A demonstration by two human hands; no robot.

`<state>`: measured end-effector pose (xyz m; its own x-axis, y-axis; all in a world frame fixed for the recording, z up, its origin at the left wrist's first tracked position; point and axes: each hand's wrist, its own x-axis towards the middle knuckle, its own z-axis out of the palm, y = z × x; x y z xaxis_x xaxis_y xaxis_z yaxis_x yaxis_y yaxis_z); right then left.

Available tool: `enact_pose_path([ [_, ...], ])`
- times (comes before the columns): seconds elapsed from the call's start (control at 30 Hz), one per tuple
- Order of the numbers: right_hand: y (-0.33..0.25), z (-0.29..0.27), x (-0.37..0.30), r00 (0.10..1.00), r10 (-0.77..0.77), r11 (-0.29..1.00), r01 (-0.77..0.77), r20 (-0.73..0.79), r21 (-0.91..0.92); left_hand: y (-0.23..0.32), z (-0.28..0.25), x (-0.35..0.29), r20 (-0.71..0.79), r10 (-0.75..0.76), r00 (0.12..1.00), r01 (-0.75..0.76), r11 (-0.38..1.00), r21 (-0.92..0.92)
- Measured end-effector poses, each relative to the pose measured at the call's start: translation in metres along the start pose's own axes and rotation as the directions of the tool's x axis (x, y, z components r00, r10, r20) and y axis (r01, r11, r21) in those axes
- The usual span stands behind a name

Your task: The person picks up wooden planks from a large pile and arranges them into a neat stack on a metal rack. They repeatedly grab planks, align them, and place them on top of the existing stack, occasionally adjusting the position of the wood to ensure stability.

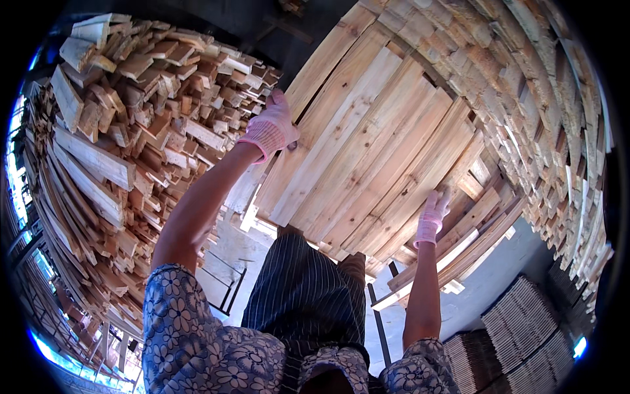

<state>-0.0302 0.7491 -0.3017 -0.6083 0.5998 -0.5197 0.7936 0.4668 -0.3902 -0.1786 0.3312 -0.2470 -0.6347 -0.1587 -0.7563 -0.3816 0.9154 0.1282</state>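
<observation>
See boards [357,144] laid side by side between timber stacks [164,118], slanting lengthwise from near-left to far-right. Note left hand [274,126] at left edge, right hand [433,215] near right; cannot tell either grip's state.

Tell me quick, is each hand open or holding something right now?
Left hand: at the boards' left edge; whether it grips can't be told.
Right hand: looks open, by the boards' right side; contact can't be told.

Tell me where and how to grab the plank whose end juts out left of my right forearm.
Probably by the near end of the plank, coming from the body side, gripping across its width: that end juts past the neighbouring boards.
</observation>
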Motion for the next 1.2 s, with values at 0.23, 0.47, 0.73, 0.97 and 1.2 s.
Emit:
enact_pose_path([
  [0.23,0.015,0.008,0.000,0.973,-0.228,0.942,0.231,-0.043,0.241,-0.009,0.010,0.038,0.006,0.107,0.994,-0.106,0.983,0.151],
  [0.47,-0.008,0.012,-0.009,0.973,-0.231,0.876,0.212,-0.010,0.433,-0.025,0.023,0.062,0.252,0.312,0.916,-0.393,0.578,0.715],
  [0.73,-0.023,0.008,-0.005,0.970,-0.197,0.926,0.138,-0.140,-0.351,-0.009,-0.008,0.038,0.149,0.181,0.972,-0.200,0.971,0.129],
  [0.97,-0.266,0.074,-0.049,0.392,-0.919,0.382,0.911,0.035,-0.155,-0.053,0.024,0.035,-0.030,0.235,0.971,-0.212,0.806,-0.553],
  [1.2,-0.335,0.184,0.005,0.275,-0.961,0.193,0.758,0.036,-0.623,-0.042,0.013,0.004,-0.155,0.216,0.964,-0.266,0.802,-0.535],
])
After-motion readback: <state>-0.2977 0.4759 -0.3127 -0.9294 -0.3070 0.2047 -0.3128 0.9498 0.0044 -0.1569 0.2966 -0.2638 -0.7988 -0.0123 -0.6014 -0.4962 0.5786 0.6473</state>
